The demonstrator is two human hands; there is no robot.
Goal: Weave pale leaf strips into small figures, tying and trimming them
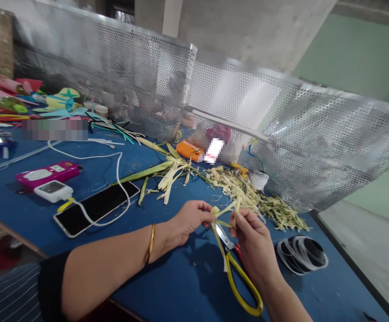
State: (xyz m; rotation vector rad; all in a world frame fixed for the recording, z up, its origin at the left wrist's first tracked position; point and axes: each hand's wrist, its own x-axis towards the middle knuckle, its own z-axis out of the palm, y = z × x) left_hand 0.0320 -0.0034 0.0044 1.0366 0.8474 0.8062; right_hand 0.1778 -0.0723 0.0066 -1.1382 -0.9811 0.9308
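Note:
My left hand [189, 221], with a gold bangle at the wrist, pinches one end of a pale yellow-green husk strip [226, 209] that looks looped or knotted by the fingers. My right hand [254, 241] grips the other part of this strip between thumb and fingers. A loose tail of it hangs down between the hands. Below them on the blue table lies a pair of scissors [245, 286] with one yellow and one red handle; the blades point toward my left hand, and the right hand partly covers the red handle.
Husk leaves [170, 176] and a pile of cut scraps [241, 190] lie beyond my hands. A spool of white cord [302, 255] stands at right. At left are a phone [96, 208], white charger [53, 191] and pink power strip [48, 174]. A perforated metal screen [234, 103] borders the table.

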